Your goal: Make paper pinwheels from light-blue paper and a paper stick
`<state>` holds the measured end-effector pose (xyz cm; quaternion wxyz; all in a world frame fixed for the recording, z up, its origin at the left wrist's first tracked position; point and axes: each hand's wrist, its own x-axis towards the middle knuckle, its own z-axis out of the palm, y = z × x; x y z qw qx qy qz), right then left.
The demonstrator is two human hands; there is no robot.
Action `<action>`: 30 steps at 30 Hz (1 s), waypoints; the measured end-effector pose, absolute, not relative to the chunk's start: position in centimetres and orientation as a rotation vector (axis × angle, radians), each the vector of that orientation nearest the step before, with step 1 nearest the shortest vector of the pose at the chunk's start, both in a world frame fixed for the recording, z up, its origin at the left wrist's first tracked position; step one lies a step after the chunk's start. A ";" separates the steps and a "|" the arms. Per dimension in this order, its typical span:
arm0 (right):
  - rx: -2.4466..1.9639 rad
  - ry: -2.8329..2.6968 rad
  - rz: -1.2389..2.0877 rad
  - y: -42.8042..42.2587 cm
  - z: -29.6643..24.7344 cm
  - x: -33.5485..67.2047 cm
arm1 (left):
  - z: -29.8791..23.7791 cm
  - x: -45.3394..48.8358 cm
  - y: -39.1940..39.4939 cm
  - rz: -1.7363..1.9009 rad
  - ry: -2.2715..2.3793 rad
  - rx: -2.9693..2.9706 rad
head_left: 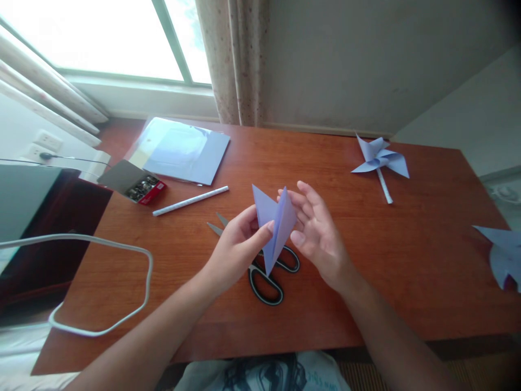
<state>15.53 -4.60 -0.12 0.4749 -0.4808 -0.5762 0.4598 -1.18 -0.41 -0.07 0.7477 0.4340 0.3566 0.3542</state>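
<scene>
Folded pale-blue paper sheet point(277, 222) held long axis upright, tip down, just above black-handled scissors point(264, 282) on the red-brown wooden desk point(407, 260), left hand point(236, 247) pinched on its left flap, right hand point(319, 233) loosely clasping the right.

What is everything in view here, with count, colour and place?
folded paper: one, pale blue, held above the table centre
scissors: one pair, black handles, on table beneath the hands
paper stick: one, white, left of the scissors
small box: one, red, grey lid open, table's left edge
paper sheets: one stack, pale blue, far left
pinwheel: one, pale blue, white stick, far right
paper piece: one, pale blue, right edge of view
cable: one, white, looped near left
table: one, reddish-brown wood
left hand: one, pinching the folded paper
right hand: one, fingers open against the folded paper
</scene>
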 end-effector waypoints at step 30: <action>-1.292 -1.553 0.867 -5.1 -1.0 15.0 | -0.9 -1.8 -1.0 0.742 1.102 1.783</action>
